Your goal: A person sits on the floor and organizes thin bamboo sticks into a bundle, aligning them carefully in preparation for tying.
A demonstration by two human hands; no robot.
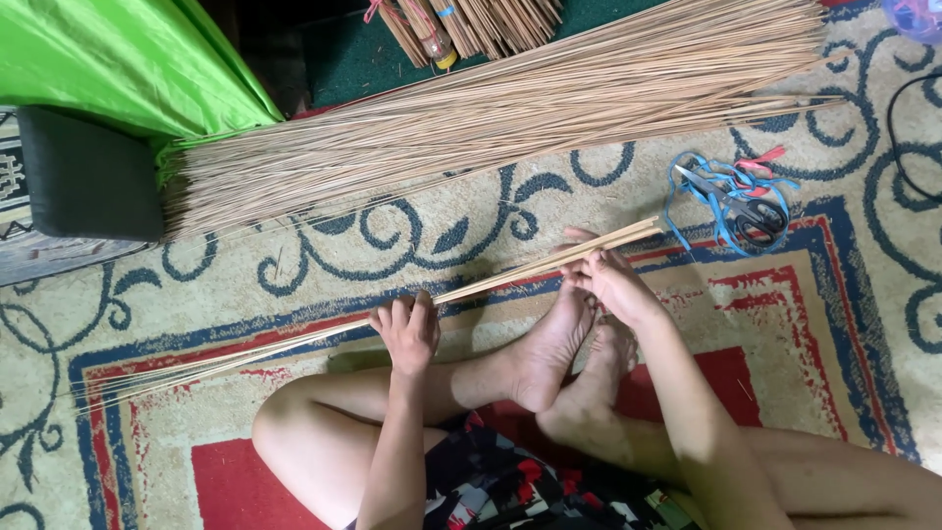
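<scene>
Nearby, scissors (734,201) on ribbon (687,196) lie beside the stick pile (491,118).

Left hand (407,329) gripped a thin bundle of long tan sticks (491,282) mid-length; right hand (610,278) pinched it near its thick end. Person sat cross-legged on a patterned cream, blue and red carpet (834,294). Large tan stick pile (491,118) lay beyond; black-handled scissors (741,204) among blue ribbon (687,201) nearby.

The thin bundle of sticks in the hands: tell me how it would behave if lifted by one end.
The bundle of sticks looks long and thin, so probably light and bendy; its far tips fan apart, so loose sticks may slip. The left hand and right hand grip it apart, perhaps against sagging.
</scene>
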